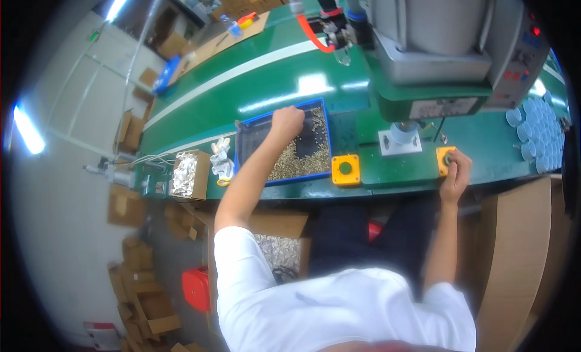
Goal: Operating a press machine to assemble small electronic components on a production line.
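My left hand (287, 122) is closed above the blue-rimmed tray (328, 134), near its far side; whatever its fingers hold is hidden. Many small brass-coloured metal parts (296, 166) lie scattered and heaped in that tray. At the right, the curled fingers of my right hand (458, 173) rest against a yellow push-button box (443, 169), partly covering its green button. Between the hands stands a bench press (433, 67) with a green lower body. Beneath it, a pale blue round piece (403, 134) sits over a light metal plate (390, 147).
A second yellow push-button box (345, 170) stands right of the tray. Pale blue cups (538, 131) crowd the bench's right end. White gloves (221, 158) and a carton of whitish pieces (185, 175) lie left of the tray. Cartons (520, 231) and a red stool (196, 289) stand below.
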Available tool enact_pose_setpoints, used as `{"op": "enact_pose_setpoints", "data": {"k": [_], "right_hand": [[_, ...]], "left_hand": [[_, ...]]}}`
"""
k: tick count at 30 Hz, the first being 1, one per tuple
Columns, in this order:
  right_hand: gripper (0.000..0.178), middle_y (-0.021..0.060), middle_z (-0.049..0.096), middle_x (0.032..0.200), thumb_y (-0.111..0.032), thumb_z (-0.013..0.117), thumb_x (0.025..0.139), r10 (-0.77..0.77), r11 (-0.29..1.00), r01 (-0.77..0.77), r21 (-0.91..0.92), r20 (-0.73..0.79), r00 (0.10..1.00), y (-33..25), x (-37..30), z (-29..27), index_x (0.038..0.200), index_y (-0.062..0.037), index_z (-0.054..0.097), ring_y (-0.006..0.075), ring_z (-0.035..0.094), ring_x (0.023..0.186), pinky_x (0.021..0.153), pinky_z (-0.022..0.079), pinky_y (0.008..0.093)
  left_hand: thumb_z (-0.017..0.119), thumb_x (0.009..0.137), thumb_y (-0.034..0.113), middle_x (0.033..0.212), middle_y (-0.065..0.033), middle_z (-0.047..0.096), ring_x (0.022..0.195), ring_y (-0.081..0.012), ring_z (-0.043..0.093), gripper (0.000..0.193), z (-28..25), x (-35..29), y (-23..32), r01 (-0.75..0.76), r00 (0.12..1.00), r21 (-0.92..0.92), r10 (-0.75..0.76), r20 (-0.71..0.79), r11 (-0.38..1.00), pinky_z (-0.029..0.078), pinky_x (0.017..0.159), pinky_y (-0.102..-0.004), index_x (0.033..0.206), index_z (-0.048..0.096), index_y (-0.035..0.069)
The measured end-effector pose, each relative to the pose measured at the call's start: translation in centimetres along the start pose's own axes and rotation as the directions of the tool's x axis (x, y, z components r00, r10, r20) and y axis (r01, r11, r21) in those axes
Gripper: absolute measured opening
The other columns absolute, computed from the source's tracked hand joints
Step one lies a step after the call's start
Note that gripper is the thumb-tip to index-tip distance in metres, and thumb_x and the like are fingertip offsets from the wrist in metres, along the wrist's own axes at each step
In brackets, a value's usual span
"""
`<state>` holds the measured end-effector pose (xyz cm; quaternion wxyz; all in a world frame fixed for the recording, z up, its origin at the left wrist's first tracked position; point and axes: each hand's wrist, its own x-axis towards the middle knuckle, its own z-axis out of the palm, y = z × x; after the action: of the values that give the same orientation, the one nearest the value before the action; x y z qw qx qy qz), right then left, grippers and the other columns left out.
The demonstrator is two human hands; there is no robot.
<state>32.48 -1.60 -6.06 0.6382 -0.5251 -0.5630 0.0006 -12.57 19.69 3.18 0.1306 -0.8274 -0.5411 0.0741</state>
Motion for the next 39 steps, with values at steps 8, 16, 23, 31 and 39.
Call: {"op": "enact_pose_setpoints", "data": {"k": [8,16,23,31,39], "right_hand": [[0.015,0.0147,0.07,0.114,-0.006,0.055,0.099,-0.003,1.0,0.004,-0.02,0.018,1.0,-1.0,0.7,0.7,0.106,0.0015,0.067,0.0318,0.061,0.115,0.102,0.048,0.0409],[0.014,0.0152,0.069,0.114,-0.004,0.055,0.098,0.001,1.0,-0.001,-0.031,-0.004,1.0,-1.2,0.3,0.5,0.105,0.0023,0.065,0.0314,0.062,0.116,0.103,0.049,0.0409],[0.013,0.0156,0.069,0.112,-0.005,0.056,0.096,0.013,1.0,-0.013,-0.019,-0.011,1.0,-1.1,0.6,0.1,0.103,0.0024,0.065,0.0318,0.062,0.112,0.102,0.05,0.042],[0.012,0.0155,0.07,0.109,-0.006,0.058,0.094,-0.01,1.0,0.01,-0.019,-0.013,1.0,-1.7,1.2,0.1,0.102,0.0016,0.064,0.0331,0.063,0.11,0.1,0.051,0.0419],[0.011,0.0141,0.071,0.109,-0.005,0.06,0.092,-0.01,1.0,0.01,-0.015,-0.021,1.0,-2.1,0.9,-0.1,0.1,0.0004,0.065,0.0332,0.063,0.108,0.098,0.051,0.041]], "left_hand": [[0.069,0.082,0.016,0.089,-0.0181,0.077,0.082,-0.0373,0.075,0.014,-0.8,0.4,0.4,-0.185,0.98,0.12,0.174,0.097,0.975,0.061,0.07,-0.0484,0.082,0.077,0.005],[0.071,0.084,0.006,0.082,-0.0082,0.076,0.073,-0.0169,0.072,0.011,-1.7,-2.2,0.2,0.031,0.999,-0.855,-0.023,0.023,0.517,0.057,0.069,-0.0318,0.089,0.075,-0.002],[0.073,0.094,0.009,0.099,-0.0065,0.075,0.085,-0.0111,0.066,0.016,-15.4,-4.8,12.0,-0.199,0.979,-0.964,0.07,-0.189,0.178,0.053,0.077,-0.0272,0.105,0.074,-0.002],[0.073,0.097,0.022,0.098,-0.0087,0.074,0.079,-0.0203,0.065,0.022,-17.6,-1.6,16.1,-0.445,0.893,-0.644,0.261,-0.366,0.622,0.051,0.075,-0.0312,0.111,0.077,0.006],[0.079,0.092,0.031,0.087,-0.0099,0.073,0.073,-0.0197,0.063,0.03,-19.4,-0.6,18.2,-0.175,0.98,-0.64,0.194,-0.041,0.748,0.05,0.071,-0.033,0.108,0.08,0.007]]}}
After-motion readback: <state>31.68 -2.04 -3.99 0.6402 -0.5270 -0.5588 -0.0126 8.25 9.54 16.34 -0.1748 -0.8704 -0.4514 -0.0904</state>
